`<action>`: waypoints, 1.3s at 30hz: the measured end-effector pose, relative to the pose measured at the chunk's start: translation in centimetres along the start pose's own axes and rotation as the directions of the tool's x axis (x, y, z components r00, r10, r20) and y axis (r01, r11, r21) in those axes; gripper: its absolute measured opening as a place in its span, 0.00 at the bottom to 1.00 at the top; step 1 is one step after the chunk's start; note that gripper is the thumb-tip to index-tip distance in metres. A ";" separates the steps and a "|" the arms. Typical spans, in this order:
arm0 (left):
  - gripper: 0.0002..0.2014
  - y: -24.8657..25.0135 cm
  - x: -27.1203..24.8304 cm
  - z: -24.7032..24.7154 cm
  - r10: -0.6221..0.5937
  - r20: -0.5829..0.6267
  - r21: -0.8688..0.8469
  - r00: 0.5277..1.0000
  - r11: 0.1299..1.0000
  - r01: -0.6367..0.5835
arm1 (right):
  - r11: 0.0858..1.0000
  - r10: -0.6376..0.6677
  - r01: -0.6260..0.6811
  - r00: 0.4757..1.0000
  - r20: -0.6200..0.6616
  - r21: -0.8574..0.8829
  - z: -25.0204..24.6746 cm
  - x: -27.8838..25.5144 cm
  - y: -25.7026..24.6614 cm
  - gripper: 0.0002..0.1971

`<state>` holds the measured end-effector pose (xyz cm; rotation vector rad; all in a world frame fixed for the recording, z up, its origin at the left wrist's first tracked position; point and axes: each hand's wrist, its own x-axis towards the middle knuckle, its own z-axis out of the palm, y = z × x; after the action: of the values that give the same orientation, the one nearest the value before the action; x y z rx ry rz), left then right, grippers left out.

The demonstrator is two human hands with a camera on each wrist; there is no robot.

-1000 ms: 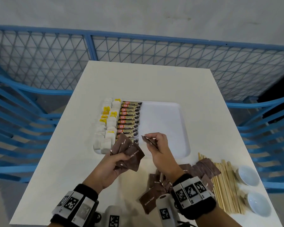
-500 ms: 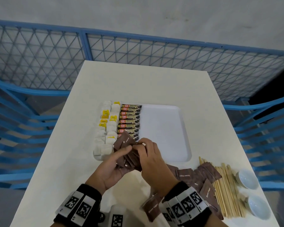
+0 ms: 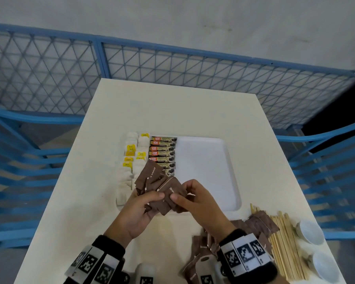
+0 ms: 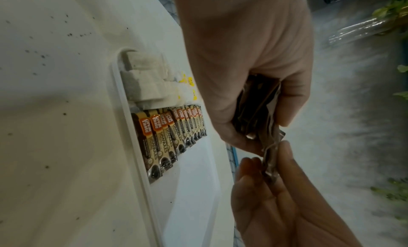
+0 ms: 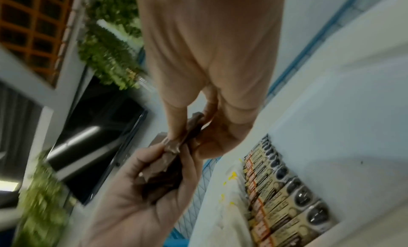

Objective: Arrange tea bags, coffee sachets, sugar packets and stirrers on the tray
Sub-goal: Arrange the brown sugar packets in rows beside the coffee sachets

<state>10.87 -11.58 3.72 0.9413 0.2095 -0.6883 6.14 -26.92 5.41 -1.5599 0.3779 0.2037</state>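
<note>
A white tray (image 3: pixel 232 171) lies mid-table. White tea bags (image 3: pixel 131 156) with yellow tags fill its left edge. A column of coffee sachets (image 3: pixel 163 149) sits beside them. Over the tray's near left corner my left hand (image 3: pixel 139 208) grips a fanned bunch of brown sugar packets (image 3: pixel 152 177). My right hand (image 3: pixel 193 199) pinches one packet (image 3: pixel 173 193) of that bunch between thumb and fingers. In the left wrist view the bunch (image 4: pixel 253 111) sits in my left palm. In the right wrist view the packets (image 5: pixel 167 156) are held between both hands. Wooden stirrers (image 3: pixel 285 242) lie at the near right.
More brown sugar packets (image 3: pixel 260 222) lie loose on the table at the near right, beside the stirrers. Two small white bowls (image 3: pixel 309 231) stand at the table's right edge. A blue mesh fence (image 3: pixel 172 64) surrounds the table (image 3: pixel 172 111).
My right hand, which held a single packet apart from the bunch, has come in to meet my left hand and now pinches a packet in the bunch.
</note>
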 end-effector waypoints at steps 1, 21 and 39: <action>0.30 0.1 0.2 -0.1 -0.008 0.003 -0.001 1.000 1.000 0.008 | 1.000 0.008 -0.008 1.000 -0.006 0.024 0.1 0.3 0.0 0.09; 0.17 2.3 3.0 -0.5 0.048 -0.232 -0.131 0.971 0.988 -0.080 | 0.980 -0.094 0.063 0.982 -0.162 -0.187 -8.8 11.7 -0.2 0.09; 0.21 0.9 4.3 1.3 0.100 -0.386 -0.126 0.917 0.979 -0.160 | 0.775 -0.151 0.130 0.988 0.018 -0.619 -10.1 25.7 -0.7 0.18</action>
<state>14.57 -14.21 3.19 0.9224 0.5313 -0.3546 29.16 -39.80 -2.87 -2.2423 0.2215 0.1954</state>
